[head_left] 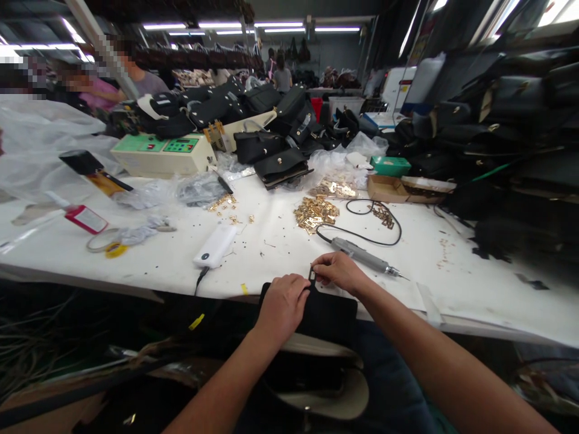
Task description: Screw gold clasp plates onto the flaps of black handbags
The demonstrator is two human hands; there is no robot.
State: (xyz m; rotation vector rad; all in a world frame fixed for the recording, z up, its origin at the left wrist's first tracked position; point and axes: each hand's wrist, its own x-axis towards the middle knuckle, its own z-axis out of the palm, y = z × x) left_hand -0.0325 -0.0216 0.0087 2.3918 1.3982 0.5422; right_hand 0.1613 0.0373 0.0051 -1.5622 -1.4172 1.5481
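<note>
A black handbag lies across my lap with its flap resting on the table's front edge. Its pale-lined mouth gapes toward me. My left hand is closed on the flap near its far edge. Just to the right, the fingers of my right hand pinch a small rectangular metal plate against a tab on that edge. The fingertips partly cover the plate. Beyond my right hand lies a grey electric screwdriver, its bit pointing right.
Gold metal plates are heaped mid-table, with smaller gold fittings to their left. A white power bank, a red-labelled bottle and a green-topped machine stand leftward. Black bags pile up behind; people are farther back.
</note>
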